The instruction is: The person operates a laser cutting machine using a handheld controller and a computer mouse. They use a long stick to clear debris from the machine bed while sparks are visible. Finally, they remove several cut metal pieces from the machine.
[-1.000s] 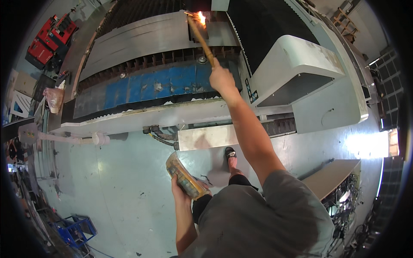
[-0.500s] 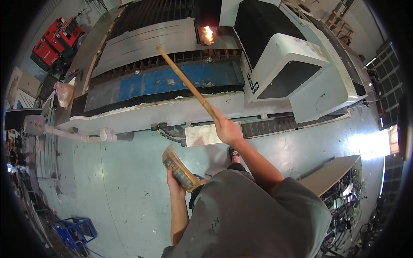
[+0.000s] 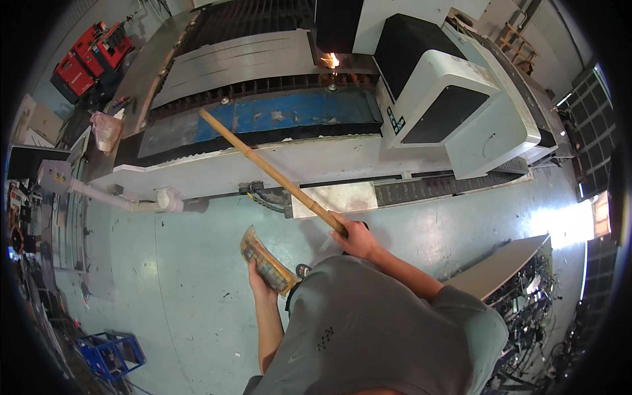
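Observation:
My right hand (image 3: 359,238) grips the lower end of a long bamboo stick (image 3: 273,174). The stick slants up and to the left, its far tip in front of the blue strip (image 3: 280,116) along the near edge of a large cutting machine. Low in front of my body, my left hand (image 3: 261,284) holds a keypad remote (image 3: 266,262) wrapped in a yellowed clear cover. On the machine's slatted bed lies a grey metal sheet (image 3: 240,64). Bright orange flame (image 3: 331,60) flares beside the sheet's right end, under the dark part of the gantry.
The white machine housing (image 3: 440,108) stands at the right of the bed. A control box on an arm (image 3: 58,178) juts out at left. Red equipment (image 3: 91,60) is at far left, a blue frame (image 3: 112,354) at lower left, and a bin of scrap (image 3: 523,306) at lower right.
My right hand has drawn the bamboo stick back toward me, and its tip has swung left and down off the sheet. The flame is smaller. The remote is held slightly farther left.

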### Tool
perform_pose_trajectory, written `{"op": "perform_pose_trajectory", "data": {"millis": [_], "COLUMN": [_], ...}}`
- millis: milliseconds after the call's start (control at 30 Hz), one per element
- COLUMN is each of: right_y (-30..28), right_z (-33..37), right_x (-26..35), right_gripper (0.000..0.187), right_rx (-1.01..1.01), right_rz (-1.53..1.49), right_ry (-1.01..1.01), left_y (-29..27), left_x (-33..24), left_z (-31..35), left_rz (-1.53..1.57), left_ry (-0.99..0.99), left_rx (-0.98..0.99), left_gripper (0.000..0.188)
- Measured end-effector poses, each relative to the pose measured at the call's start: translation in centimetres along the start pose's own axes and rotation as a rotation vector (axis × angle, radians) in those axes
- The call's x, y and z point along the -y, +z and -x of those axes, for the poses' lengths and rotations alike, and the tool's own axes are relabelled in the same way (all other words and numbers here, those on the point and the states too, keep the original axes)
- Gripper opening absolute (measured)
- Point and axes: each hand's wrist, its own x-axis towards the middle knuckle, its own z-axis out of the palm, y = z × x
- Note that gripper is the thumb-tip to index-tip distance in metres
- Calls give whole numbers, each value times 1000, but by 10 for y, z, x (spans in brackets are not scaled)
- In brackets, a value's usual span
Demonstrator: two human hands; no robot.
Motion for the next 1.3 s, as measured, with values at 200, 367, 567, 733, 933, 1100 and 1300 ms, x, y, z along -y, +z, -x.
{"op": "perform_pose_trajectory", "data": {"millis": [200, 367, 567, 733, 933, 1100, 1300], "right_y": [22, 36, 47, 60, 84, 82, 84], "right_z": [-7, -2, 10, -3, -36, -38, -1], "right_x": [-13, -26, -39, -58, -82, -115, -166], "right_gripper": [35, 32, 33, 33, 28, 32, 47], "right_rx": [33, 80, -2, 20, -49, -73, -73], "right_rz": [163, 237, -45, 4, -22, 40, 67], "right_ry": [79, 180, 67, 175, 226, 225, 431], "left_y": [-12, -15, -5, 0, 0, 6, 11], "left_x": [-7, -11, -15, -16, -14, -15, -43], "left_z": [-11, -11, -7, -4, -3, -12, -24], "left_rz": [24, 26, 20, 46, 13, 42, 0], "left_ry": [20, -11, -30, -53, -44, -47, 13], "left_rx": [17, 28, -9, 35, 19, 29, 22], "left_gripper": [46, 48, 51, 51, 52, 51, 48]}}
